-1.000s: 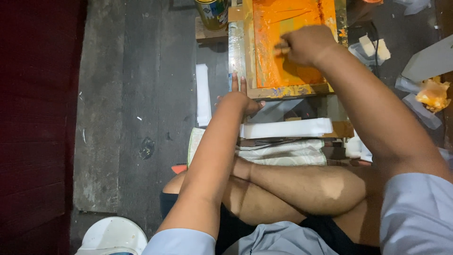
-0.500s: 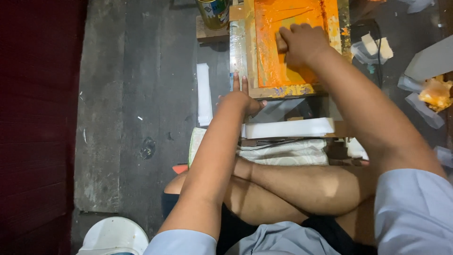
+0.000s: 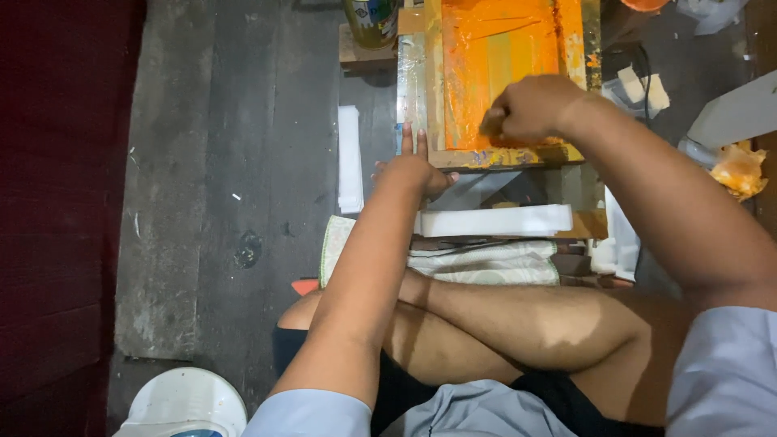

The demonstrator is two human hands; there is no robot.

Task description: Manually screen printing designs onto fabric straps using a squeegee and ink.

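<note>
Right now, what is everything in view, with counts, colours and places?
printing frame: one, wooden, orange ink on its screen, top centre
can: one, yellowish, top, left of the frame
white strip: one, on the dark floor left of the frame
white block: one, just below the frame
folded cloth: one, pale, under the block
orange-stained rag: one, right edge
white bucket: one, bottom left
left hand: flat, pressing the frame's near corner
right hand: fisted grip on a tool, mostly hidden, on the screen
</note>
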